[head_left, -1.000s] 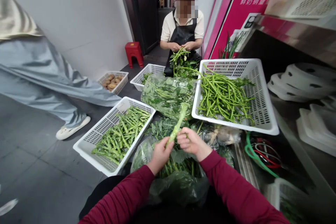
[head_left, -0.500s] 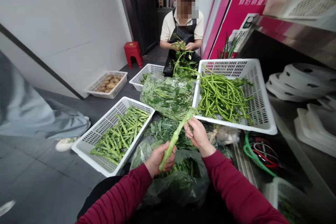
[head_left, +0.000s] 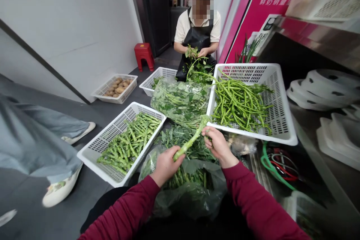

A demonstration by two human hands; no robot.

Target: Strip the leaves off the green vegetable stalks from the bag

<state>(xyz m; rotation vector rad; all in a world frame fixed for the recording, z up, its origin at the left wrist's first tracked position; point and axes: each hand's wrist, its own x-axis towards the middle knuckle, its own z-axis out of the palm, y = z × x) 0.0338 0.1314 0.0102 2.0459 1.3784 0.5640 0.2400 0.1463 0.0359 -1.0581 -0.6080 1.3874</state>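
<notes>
My left hand (head_left: pixel 168 163) is closed around the lower end of a thick pale-green vegetable stalk (head_left: pixel 191 141), which slants up and away to a leafy tip. Close beside the upper part of the stalk is my right hand (head_left: pixel 218 143), its fingers curled; a bit of dark green shows at them, too small to name. Below my hands, an open clear plastic bag (head_left: pixel 194 198) holds more green stalks. Dark leaves (head_left: pixel 176 137) lie heaped just beyond. To the left, a white basket (head_left: pixel 89 153) contains many cut green stalks (head_left: pixel 128 142).
A white basket (head_left: pixel 285 108) of long thin green stems stands at right. Ahead lies a bag of leafy greens (head_left: pixel 180 99); behind it a co-worker (head_left: pixel 199 33) handles greens. A potato basket (head_left: pixel 123 97), a red stool (head_left: pixel 144 56) and a passer-by's legs (head_left: pixel 36 131) are at left.
My left hand has moved up along with the stalk's lower end, and my right hand has shifted slightly right, away from the stalk. The passer-by's legs have changed stride.
</notes>
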